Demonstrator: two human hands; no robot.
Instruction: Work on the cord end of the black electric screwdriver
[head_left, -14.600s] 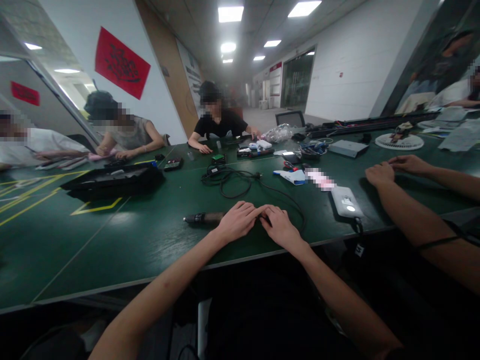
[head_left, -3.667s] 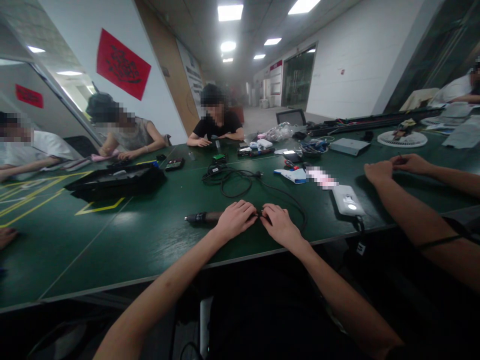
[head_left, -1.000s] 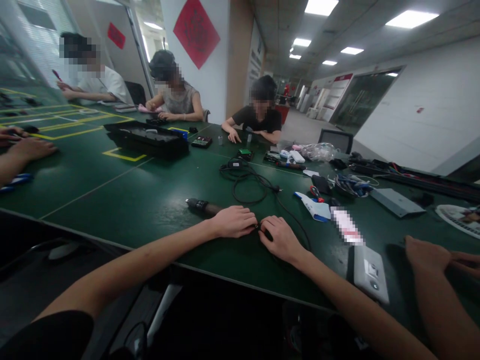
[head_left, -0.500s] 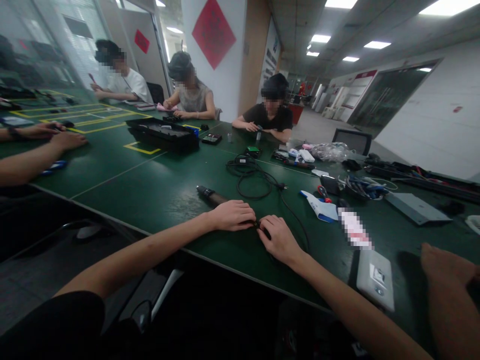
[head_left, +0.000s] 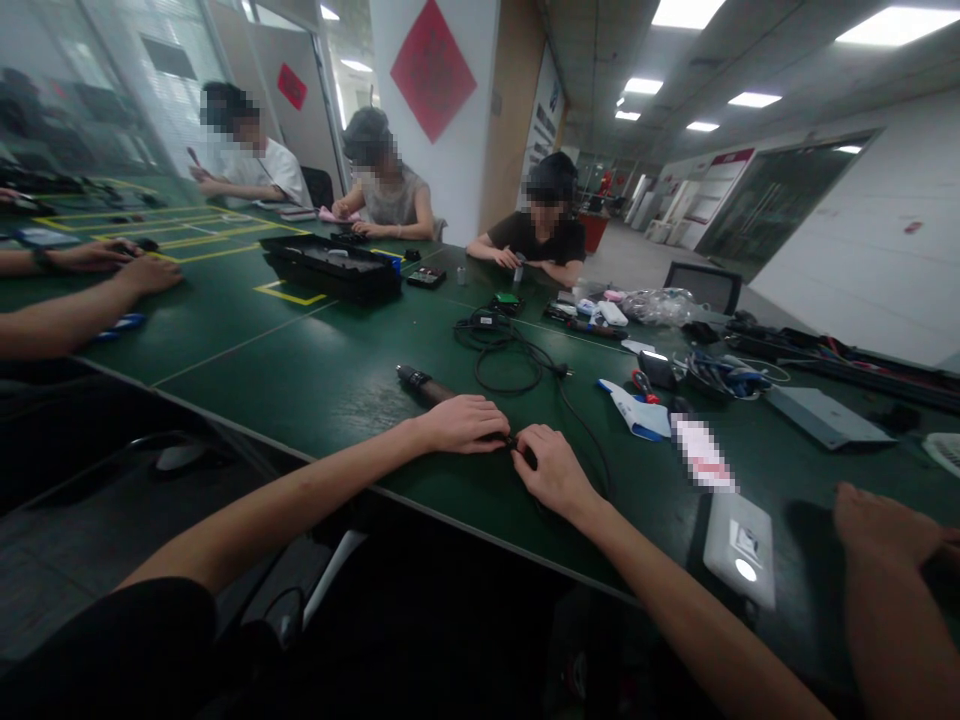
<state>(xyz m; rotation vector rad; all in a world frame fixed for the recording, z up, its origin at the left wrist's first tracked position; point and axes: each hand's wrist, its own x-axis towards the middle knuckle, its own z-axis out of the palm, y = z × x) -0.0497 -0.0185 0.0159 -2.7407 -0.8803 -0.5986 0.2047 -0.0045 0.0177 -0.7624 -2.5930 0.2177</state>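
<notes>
A dark tube-shaped tool (head_left: 429, 386) with a narrow metal tip lies on the green table, tip to the left. My left hand (head_left: 466, 424) is closed over its rear end, covering most of that part. Close beside it, my right hand (head_left: 551, 462) pinches a small black piece, seemingly the end of the black cable (head_left: 602, 450). Between the fingertips of both hands a short dark bit shows, too small to make out. The cable runs from behind my right hand up to loose coils and a plug (head_left: 564, 371).
Right of my hands lie a blue-and-white packet (head_left: 639, 412), a pale box (head_left: 741, 550) and a grey metal panel (head_left: 829, 417). Farther back stands a black tray (head_left: 330, 268). Co-workers sit across the table; another person's arms (head_left: 97, 300) rest at left, a hand (head_left: 881, 520) at right.
The view has shifted slightly. Both hands stay together at the tool's rear end, with only a slight change in the fingers.
</notes>
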